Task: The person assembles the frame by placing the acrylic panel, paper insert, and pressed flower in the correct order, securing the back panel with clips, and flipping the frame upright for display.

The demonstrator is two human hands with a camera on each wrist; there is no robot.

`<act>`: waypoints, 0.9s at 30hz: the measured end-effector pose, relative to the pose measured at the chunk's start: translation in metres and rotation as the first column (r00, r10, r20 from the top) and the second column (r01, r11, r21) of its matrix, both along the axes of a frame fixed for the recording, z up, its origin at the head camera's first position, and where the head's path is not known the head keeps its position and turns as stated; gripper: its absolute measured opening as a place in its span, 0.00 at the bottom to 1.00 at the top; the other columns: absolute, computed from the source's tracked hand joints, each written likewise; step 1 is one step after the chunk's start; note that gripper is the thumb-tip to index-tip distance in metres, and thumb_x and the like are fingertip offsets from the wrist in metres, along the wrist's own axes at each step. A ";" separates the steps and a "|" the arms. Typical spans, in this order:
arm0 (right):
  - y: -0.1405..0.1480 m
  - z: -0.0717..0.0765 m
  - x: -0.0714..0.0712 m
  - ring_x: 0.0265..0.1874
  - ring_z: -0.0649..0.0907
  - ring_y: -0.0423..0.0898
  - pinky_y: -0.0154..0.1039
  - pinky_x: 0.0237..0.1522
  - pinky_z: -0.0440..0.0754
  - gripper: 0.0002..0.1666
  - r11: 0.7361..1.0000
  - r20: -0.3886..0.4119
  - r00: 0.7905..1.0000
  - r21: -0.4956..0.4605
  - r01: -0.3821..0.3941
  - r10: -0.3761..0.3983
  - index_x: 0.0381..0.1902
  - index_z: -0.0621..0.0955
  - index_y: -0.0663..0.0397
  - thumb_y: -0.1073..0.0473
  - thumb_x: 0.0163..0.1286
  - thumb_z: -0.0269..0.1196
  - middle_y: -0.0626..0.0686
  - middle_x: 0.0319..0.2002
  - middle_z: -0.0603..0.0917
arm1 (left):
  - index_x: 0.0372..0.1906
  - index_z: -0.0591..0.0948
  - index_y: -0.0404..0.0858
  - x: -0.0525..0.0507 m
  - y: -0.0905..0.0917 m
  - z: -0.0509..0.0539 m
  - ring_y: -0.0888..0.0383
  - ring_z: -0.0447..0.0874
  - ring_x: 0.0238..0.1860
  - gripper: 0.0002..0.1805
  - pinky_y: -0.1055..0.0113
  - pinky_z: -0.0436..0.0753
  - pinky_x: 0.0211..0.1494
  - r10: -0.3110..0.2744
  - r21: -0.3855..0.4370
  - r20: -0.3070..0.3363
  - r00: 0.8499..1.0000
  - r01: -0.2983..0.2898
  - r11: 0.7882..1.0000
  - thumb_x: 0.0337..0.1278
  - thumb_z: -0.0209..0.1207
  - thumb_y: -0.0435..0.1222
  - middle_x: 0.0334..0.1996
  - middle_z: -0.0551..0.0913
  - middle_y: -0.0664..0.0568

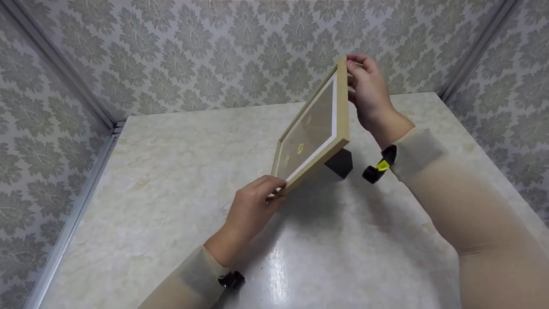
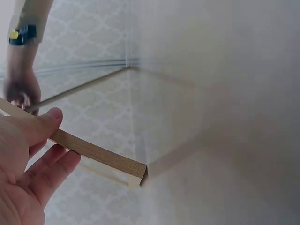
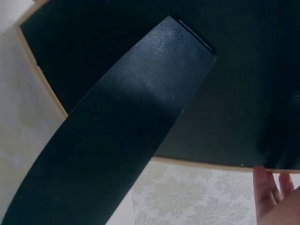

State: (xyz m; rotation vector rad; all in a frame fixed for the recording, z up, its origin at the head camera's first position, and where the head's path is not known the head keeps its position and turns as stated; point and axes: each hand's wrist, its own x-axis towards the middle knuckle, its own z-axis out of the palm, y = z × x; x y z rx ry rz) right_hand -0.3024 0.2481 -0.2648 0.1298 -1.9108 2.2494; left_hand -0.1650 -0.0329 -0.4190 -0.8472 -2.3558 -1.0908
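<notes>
A picture frame (image 1: 342, 101) with a light wooden border is held tilted above the table, its glazed front facing left. My left hand (image 1: 253, 206) pinches its lower near edge between thumb and fingers; the left wrist view shows that thumb on the wooden border (image 2: 101, 154). At the upper far end, my right hand (image 1: 371, 94) grips the border, fingertips on the edge. From the dark back panel (image 3: 225, 108) a black easel stand (image 3: 117, 112) juts out, hinged near its top. In the head view only the tip of this stand (image 1: 342, 164) shows below the frame.
A pale marbled tabletop (image 1: 171, 171) lies beneath, with the frame's shadow on it. Patterned walls (image 1: 257, 47) enclose the back and both sides, and a metal rail (image 1: 77, 223) runs along the left edge. Both wrists wear black straps (image 1: 388, 156).
</notes>
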 end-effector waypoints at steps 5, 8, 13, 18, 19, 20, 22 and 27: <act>-0.004 -0.001 -0.014 0.54 0.87 0.43 0.34 0.54 0.86 0.16 0.996 0.022 0.997 -0.054 -0.074 0.075 0.69 0.80 0.48 0.54 0.93 0.54 0.49 0.57 0.86 | 0.57 0.94 0.36 0.005 0.013 -0.004 0.53 0.98 0.52 0.18 0.64 0.95 0.54 0.002 -0.008 -0.062 0.998 -0.002 1.000 0.64 0.78 0.26 0.51 0.96 0.48; -0.004 -0.001 -0.021 0.53 0.86 0.41 0.31 0.55 0.85 0.21 0.990 0.019 0.992 -0.075 -0.120 0.122 0.75 0.79 0.53 0.55 0.94 0.52 0.47 0.56 0.87 | 0.59 0.94 0.36 0.007 0.021 -0.005 0.52 0.98 0.54 0.18 0.63 0.95 0.57 0.003 -0.018 -0.090 0.996 -0.005 1.000 0.66 0.77 0.27 0.51 0.95 0.48; -0.002 0.000 -0.027 0.54 0.86 0.37 0.28 0.57 0.83 0.31 0.980 0.000 0.980 -0.042 -0.196 0.197 0.88 0.67 0.61 0.56 0.95 0.47 0.43 0.57 0.86 | 0.59 0.94 0.36 0.008 0.030 -0.004 0.54 0.97 0.50 0.16 0.64 0.95 0.54 -0.010 -0.035 -0.082 0.997 0.007 0.999 0.69 0.76 0.28 0.50 0.95 0.49; 0.001 0.001 -0.011 0.58 0.85 0.42 0.31 0.60 0.84 0.29 0.988 0.037 0.990 -0.082 -0.129 0.133 0.85 0.72 0.59 0.55 0.94 0.51 0.48 0.60 0.85 | 0.59 0.93 0.39 0.001 0.023 0.000 0.55 0.95 0.46 0.15 0.61 0.96 0.48 -0.049 0.000 0.101 0.994 0.049 0.999 0.73 0.75 0.34 0.54 0.93 0.50; 0.002 0.001 -0.002 0.58 0.84 0.44 0.32 0.59 0.85 0.27 0.990 0.050 0.993 -0.104 -0.097 0.103 0.82 0.75 0.57 0.54 0.94 0.52 0.49 0.60 0.84 | 0.60 0.92 0.39 -0.002 0.019 0.002 0.54 0.95 0.47 0.15 0.60 0.96 0.49 -0.056 0.019 0.158 0.986 0.053 0.998 0.74 0.75 0.36 0.55 0.92 0.50; 0.003 0.001 0.007 0.59 0.84 0.45 0.34 0.59 0.85 0.25 0.990 0.056 0.996 -0.128 -0.063 0.070 0.79 0.78 0.56 0.54 0.93 0.54 0.50 0.60 0.83 | 0.61 0.92 0.40 -0.007 0.015 0.003 0.54 0.94 0.49 0.16 0.58 0.96 0.50 -0.059 0.039 0.213 0.975 0.052 0.998 0.75 0.74 0.38 0.57 0.92 0.50; 0.006 0.001 0.030 0.59 0.83 0.49 0.36 0.58 0.86 0.20 0.978 0.044 0.999 -0.206 -0.023 0.032 0.72 0.80 0.55 0.54 0.92 0.56 0.53 0.61 0.81 | 0.63 0.91 0.39 -0.019 0.008 0.006 0.52 0.93 0.51 0.17 0.56 0.96 0.53 -0.052 0.071 0.302 0.952 0.032 0.997 0.77 0.72 0.41 0.59 0.91 0.48; 0.011 -0.007 0.091 0.59 0.81 0.52 0.39 0.53 0.87 0.13 0.950 -0.109 0.994 -0.311 -0.029 -0.006 0.63 0.80 0.56 0.56 0.90 0.58 0.55 0.60 0.80 | 0.69 0.87 0.36 -0.064 -0.010 0.008 0.47 0.91 0.56 0.22 0.52 0.91 0.60 0.015 0.093 0.445 0.895 -0.062 0.994 0.84 0.65 0.45 0.63 0.89 0.43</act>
